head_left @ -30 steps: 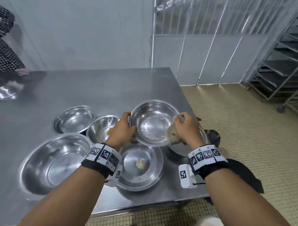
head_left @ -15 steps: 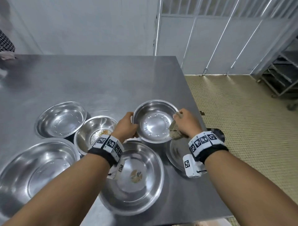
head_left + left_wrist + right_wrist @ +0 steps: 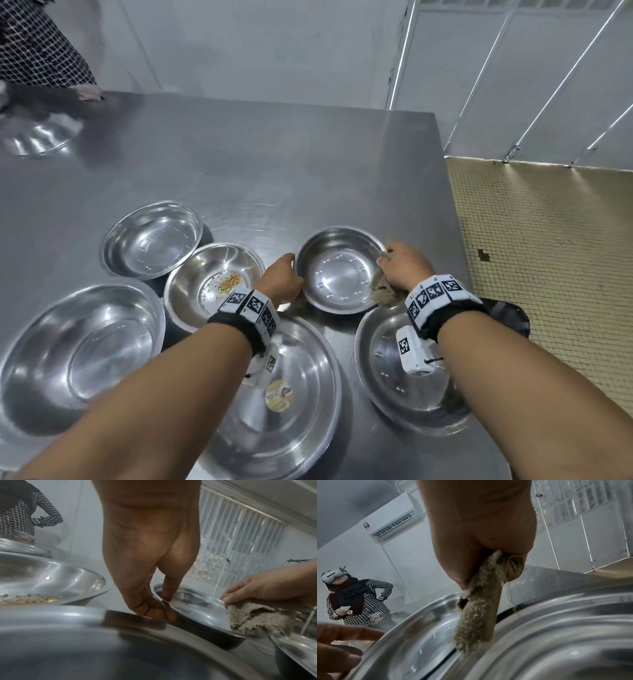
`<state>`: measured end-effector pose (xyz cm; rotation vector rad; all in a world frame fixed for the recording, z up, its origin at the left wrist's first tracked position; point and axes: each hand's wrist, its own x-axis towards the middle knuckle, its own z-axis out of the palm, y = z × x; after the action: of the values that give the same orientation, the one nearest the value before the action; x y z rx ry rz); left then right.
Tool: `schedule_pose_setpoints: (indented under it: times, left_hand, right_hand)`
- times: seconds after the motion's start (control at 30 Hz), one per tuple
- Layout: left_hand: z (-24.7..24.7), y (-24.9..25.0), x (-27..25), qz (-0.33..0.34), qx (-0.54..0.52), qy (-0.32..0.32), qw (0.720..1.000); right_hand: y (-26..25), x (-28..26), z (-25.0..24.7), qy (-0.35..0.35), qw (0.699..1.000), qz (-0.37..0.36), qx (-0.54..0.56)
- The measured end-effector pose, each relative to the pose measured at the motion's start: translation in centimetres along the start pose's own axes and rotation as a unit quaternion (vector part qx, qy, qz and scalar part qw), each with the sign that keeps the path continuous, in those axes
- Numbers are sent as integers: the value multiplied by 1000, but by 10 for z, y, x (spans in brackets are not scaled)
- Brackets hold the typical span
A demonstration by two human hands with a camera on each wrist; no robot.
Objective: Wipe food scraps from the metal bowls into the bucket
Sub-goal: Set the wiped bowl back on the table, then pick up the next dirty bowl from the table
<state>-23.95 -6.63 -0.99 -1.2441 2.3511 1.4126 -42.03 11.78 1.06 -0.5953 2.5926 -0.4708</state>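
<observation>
A small clean metal bowl (image 3: 340, 270) sits about level among the other bowls, low over the steel table. My left hand (image 3: 284, 284) pinches its left rim, thumb inside and fingers curled under (image 3: 154, 609). At the bowl's right rim my right hand (image 3: 404, 267) grips a dirty beige cloth (image 3: 383, 294), which hangs over the rim (image 3: 476, 615). To the left stands a bowl (image 3: 214, 284) with yellow scraps (image 3: 229, 282). A large near bowl (image 3: 308, 411) holds one round scrap (image 3: 279, 394). The dark bucket (image 3: 507, 315) shows past the table's right edge, mostly hidden by my right wrist.
Another bowl (image 3: 394, 387) lies under my right wrist. A big bowl (image 3: 82, 346) and a smaller one (image 3: 152, 240) stand to the left. A person in a checked top (image 3: 34, 44) stands at the far left corner beside an upturned bowl (image 3: 37, 137). Tiled floor (image 3: 548, 274) lies to the right.
The small bowl has gone from tilted up near the table's right edge to about level and lower among the other bowls. Both hands keep their hold.
</observation>
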Motion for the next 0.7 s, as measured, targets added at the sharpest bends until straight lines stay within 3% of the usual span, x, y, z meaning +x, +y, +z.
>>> schedule_pose_setpoints:
  times: [0.13,0.23,0.33,0.47,0.57,0.7]
  left_hand:
    - [-7,7,-6,8,17,-3,1000]
    - [-28,13,-15,37,51,39,997]
    - [-64,8,-27,63,86,107,989]
    - [-121,-26,-39,34,124,176,976]
    - [-156,-58,-47,-9,164,191,968]
    - [-182,-97,-52,-44,212,169,962]
  right_hand:
    - [-3,3,-3,63,996,-3,-62]
    - [-28,-4,-10,119,989,-80,-32]
    - [-71,-13,-5,83,984,-153,36]
    - [-130,-30,30,-13,970,-232,77]
    - [-165,-38,61,-39,971,-227,71]
    - [-196,-43,93,-63,985,-158,22]
